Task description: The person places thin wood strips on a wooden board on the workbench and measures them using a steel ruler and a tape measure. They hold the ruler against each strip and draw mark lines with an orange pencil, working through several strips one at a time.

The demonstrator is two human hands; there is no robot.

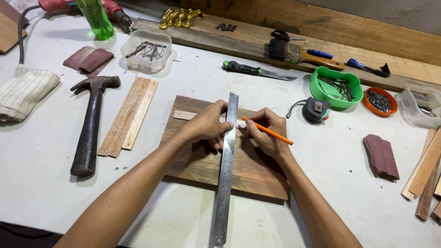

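1. While the left hand (209, 125) presses flat, fingers spread, on a steel ruler (226, 174), that ruler lies lengthwise across a small wood strip (184, 115) on a dark wooden board (248, 172).
2. Just beside the ruler's right edge, the right hand (266, 135) is pinched around an orange pencil (268, 131), its tip at the strip.
3. Left of the board lie thin slats (128, 115) and a hammer (89, 126).
4. To the right sit a tape measure (316, 110), a green bowl of nails (321, 87) and folded sandpaper (381, 156).
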